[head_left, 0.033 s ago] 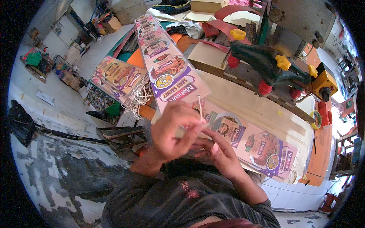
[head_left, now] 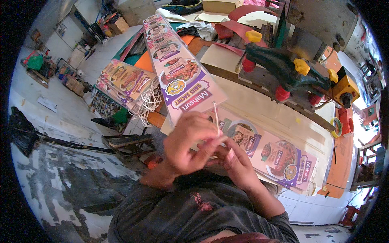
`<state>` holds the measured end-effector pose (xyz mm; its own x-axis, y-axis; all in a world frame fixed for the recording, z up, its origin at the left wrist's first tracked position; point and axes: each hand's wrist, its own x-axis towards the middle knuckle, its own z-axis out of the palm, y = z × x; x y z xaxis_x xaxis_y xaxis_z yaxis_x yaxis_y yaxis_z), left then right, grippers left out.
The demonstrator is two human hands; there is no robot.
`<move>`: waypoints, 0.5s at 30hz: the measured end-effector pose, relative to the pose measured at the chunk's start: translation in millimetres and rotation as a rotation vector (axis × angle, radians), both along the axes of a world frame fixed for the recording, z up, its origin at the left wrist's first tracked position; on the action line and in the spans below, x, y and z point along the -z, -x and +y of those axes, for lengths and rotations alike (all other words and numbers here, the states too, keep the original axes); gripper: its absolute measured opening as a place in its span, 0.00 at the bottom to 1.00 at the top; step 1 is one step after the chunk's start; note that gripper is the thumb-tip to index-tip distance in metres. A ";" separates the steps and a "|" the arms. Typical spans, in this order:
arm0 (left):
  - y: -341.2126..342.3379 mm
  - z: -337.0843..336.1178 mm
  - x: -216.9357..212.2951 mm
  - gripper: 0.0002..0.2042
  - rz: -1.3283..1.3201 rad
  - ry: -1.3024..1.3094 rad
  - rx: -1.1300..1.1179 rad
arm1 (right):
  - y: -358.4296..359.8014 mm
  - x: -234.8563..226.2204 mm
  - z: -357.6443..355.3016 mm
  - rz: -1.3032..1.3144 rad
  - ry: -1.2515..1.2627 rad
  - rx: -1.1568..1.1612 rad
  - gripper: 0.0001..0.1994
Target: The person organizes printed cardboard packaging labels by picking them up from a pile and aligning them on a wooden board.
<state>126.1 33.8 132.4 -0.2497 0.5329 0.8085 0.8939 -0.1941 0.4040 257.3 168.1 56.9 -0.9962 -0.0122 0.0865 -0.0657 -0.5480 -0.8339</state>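
A long laminated printed strip (head_left: 182, 73), pink and purple with food pictures, stretches away from me across the table. From a hole at its near right corner runs a white string (head_left: 216, 117) down to my fingers. My left hand (head_left: 190, 141) is closed, thumb and fingertips pinching the string just below that corner. Facing it, my right hand (head_left: 239, 164) has its thumb and fingers bent together at the string's lower part; some of its fingers are hidden behind the left hand. Under and beside my right hand lies another laminated strip (head_left: 275, 156) with similar print.
Left of the long strip is a pile of shorter printed strips (head_left: 125, 81) with a tangle of white strings (head_left: 150, 101). A dark green machine with yellow knobs (head_left: 302, 67) and red feet stands at the far right. A tape roll (head_left: 336, 126) sits near the orange table edge.
Both hands have shifted slightly right, and the strip's near corner has moved with them. My right fingers have drawn in closer to the string and my left fingertips.
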 end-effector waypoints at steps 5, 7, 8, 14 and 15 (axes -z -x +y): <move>-56.6 10.9 28.3 0.12 -0.393 -0.142 0.200 | -3.0 24.0 -6.4 -0.065 0.022 0.181 0.37; -69.4 13.6 41.3 0.13 -0.485 -0.145 0.260 | -11.2 37.2 -3.0 -0.189 0.190 0.132 0.34; -73.4 14.6 47.5 0.13 -0.463 -0.135 0.302 | -13.0 36.8 -2.9 -0.232 0.246 0.115 0.33; -77.9 9.3 42.5 0.14 -0.290 -0.008 0.288 | -13.9 9.2 -7.8 -0.460 0.310 0.403 0.20; -79.9 5.1 35.3 0.14 -0.262 0.061 0.221 | -12.9 3.7 -9.0 -0.461 0.308 0.404 0.20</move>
